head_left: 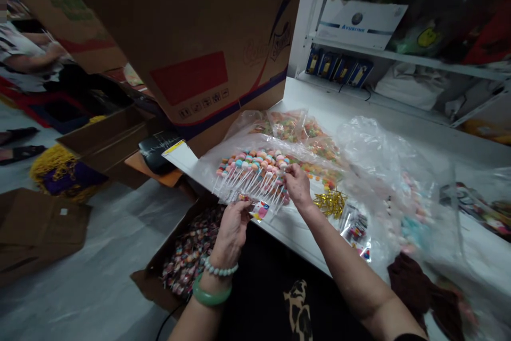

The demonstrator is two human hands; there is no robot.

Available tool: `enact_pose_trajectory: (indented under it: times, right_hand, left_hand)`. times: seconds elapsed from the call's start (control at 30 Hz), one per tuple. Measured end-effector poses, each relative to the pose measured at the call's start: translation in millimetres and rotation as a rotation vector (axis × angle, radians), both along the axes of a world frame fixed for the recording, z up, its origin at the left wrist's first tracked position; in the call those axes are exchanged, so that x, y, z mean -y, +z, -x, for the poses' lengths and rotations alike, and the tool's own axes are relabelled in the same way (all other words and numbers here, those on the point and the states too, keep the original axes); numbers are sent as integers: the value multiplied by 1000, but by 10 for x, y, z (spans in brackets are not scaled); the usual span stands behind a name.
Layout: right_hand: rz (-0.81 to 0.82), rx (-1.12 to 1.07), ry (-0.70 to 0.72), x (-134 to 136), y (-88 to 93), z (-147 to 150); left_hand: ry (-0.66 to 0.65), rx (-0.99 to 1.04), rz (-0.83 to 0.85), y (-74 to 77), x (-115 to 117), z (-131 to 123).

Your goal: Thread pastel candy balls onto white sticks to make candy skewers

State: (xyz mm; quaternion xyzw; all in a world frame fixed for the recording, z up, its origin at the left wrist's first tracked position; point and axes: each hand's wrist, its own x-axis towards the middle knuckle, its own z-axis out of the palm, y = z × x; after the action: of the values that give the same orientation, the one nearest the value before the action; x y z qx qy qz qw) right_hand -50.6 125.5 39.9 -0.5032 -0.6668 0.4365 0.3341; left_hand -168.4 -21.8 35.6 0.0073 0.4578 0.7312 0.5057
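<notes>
Lollipops: a fanned bundle of candy lollipops (251,173) sits at 12 o'clock, over a clear plastic bag (223,152).
Grip: the left hand (233,232) pinches the stick ends narrowly; the right hand (297,186) pinches the bundle's far side.
Handling: probably light and stiff, best held by the sticks.
Surface: a white counter (307,99) holds gold twist ties (329,204) at 1 o'clock.
Room: a box of wrapped candy (191,256) sits at 8 o'clock; a co-worker's arm (32,59) shows at 10 o'clock.

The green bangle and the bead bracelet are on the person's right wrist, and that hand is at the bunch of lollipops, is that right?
Not quite: the green bangle and the bead bracelet are on the left wrist, not the right, as the head view shows. That left hand is at the bunch of lollipops, as you said.
</notes>
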Motion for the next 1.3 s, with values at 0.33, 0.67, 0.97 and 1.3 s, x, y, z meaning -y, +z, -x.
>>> enact_pose_trajectory:
  times: [0.33, 0.67, 0.97, 1.3]
  right_hand:
    - [332, -477, 108, 628, 80, -977]
    - [242, -555, -36, 1052, 16, -1701]
    - [171, -526, -38, 1046, 15, -1871]
    - [152, -475, -51, 1060, -17, -1882]
  left_hand:
    - [-33, 20, -16, 105, -148, -187]
    - [-18, 34, -12, 270, -422, -566]
    - [-182, 32, -24, 359, -539, -825]
    - [10, -230, -158, 351, -531, -977]
